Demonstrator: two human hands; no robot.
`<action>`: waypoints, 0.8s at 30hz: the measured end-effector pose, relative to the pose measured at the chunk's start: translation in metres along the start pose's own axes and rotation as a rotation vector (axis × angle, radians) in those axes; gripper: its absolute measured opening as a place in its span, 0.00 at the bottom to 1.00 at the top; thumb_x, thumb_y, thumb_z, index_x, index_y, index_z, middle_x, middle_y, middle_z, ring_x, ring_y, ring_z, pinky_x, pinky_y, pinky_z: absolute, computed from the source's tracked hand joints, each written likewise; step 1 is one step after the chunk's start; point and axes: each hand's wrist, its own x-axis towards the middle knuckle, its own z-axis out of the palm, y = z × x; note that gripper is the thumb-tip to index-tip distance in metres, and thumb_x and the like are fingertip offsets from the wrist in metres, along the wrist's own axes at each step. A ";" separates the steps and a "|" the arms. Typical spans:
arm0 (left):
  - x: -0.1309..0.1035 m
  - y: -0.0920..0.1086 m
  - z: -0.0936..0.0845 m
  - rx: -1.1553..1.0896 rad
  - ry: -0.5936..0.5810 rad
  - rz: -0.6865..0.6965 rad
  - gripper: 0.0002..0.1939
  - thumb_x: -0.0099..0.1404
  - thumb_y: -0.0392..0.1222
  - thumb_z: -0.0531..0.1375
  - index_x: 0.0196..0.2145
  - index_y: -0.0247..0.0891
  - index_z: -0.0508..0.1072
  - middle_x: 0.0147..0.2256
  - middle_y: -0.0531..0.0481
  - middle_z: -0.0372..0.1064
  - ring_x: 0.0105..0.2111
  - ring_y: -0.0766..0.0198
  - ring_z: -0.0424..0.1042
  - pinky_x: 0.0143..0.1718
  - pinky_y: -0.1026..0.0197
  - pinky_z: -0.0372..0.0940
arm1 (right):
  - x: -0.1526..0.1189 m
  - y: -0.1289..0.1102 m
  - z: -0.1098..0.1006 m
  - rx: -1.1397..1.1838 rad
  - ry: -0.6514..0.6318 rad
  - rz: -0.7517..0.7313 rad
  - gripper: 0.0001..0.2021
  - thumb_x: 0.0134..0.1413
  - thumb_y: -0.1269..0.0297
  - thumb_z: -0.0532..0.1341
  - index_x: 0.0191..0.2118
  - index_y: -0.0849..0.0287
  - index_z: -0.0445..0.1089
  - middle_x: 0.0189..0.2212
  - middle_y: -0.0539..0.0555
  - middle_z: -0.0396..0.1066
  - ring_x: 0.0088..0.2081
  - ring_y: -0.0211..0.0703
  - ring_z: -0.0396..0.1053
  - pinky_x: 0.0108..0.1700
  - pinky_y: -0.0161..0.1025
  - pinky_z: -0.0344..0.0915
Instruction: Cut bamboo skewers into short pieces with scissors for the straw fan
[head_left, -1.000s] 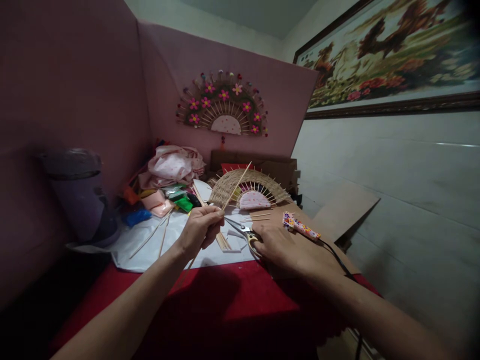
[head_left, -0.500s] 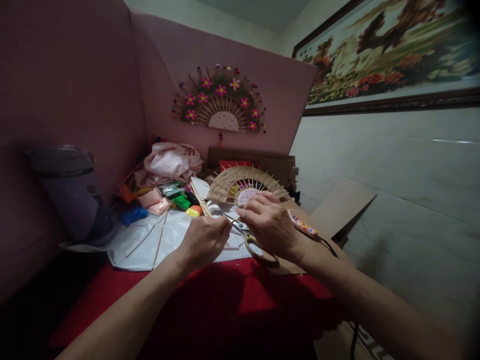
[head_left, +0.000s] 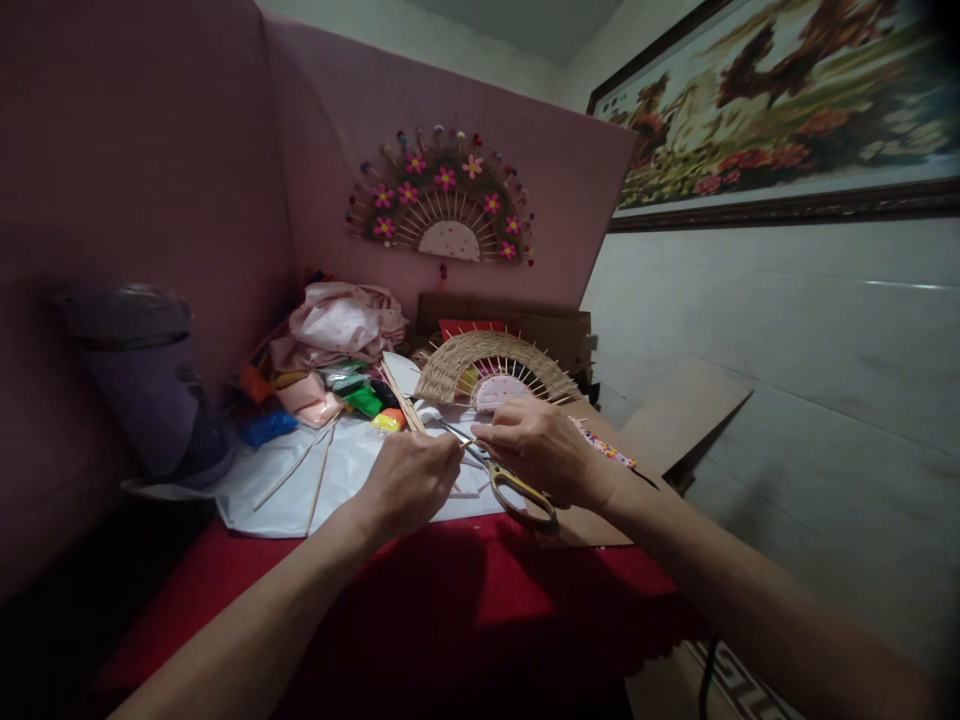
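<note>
My left hand (head_left: 415, 477) is closed in a pinch round a short, thin wooden stick (head_left: 467, 443), whose tip pokes out to the right. At that tip, my right hand (head_left: 538, 446) has its thumb and fingers pressed together; its palm is hidden. Below both hands lie scissors (head_left: 523, 498) with yellowish handles, blades pointing up and left. Just behind the right hand stands a woven straw fan (head_left: 480, 350) with thin sticks through it and a pale half-round piece (head_left: 501, 391) at its base.
White sheeting (head_left: 285, 505) on the red tablecloth (head_left: 450, 590) carries two loose sticks (head_left: 319, 485). Packets of coloured clay (head_left: 365, 402) and crumpled pink cloth (head_left: 345, 325) lie behind. A purple container (head_left: 150, 390) is at left, cardboard (head_left: 682, 420) at right, a flowered fan (head_left: 444, 200) on the pink panel.
My right hand's fingers have drawn down and folded closer together, uncovering more of the fan's pale base. The left hand stays nearly in place.
</note>
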 end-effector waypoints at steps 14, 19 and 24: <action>0.002 0.002 0.007 0.103 -0.092 -0.125 0.17 0.64 0.43 0.46 0.24 0.37 0.69 0.20 0.48 0.65 0.21 0.64 0.62 0.25 0.60 0.43 | 0.017 -0.029 -0.006 -0.163 -0.360 0.221 0.12 0.55 0.71 0.53 0.30 0.64 0.74 0.26 0.60 0.73 0.25 0.39 0.64 0.25 0.37 0.48; 0.004 0.002 0.003 -0.070 -0.078 -0.097 0.16 0.63 0.41 0.48 0.21 0.36 0.66 0.18 0.52 0.60 0.20 0.67 0.57 0.24 0.62 0.45 | 0.023 -0.012 -0.014 0.011 -0.348 0.161 0.11 0.50 0.71 0.56 0.27 0.65 0.75 0.24 0.60 0.73 0.25 0.38 0.64 0.27 0.36 0.52; 0.003 0.006 -0.009 -0.587 -0.032 0.031 0.18 0.63 0.43 0.50 0.18 0.35 0.61 0.16 0.57 0.51 0.18 0.73 0.50 0.23 0.65 0.47 | 0.016 0.025 -0.018 0.808 -0.338 0.152 0.10 0.49 0.62 0.61 0.28 0.64 0.76 0.17 0.49 0.65 0.21 0.31 0.58 0.25 0.32 0.53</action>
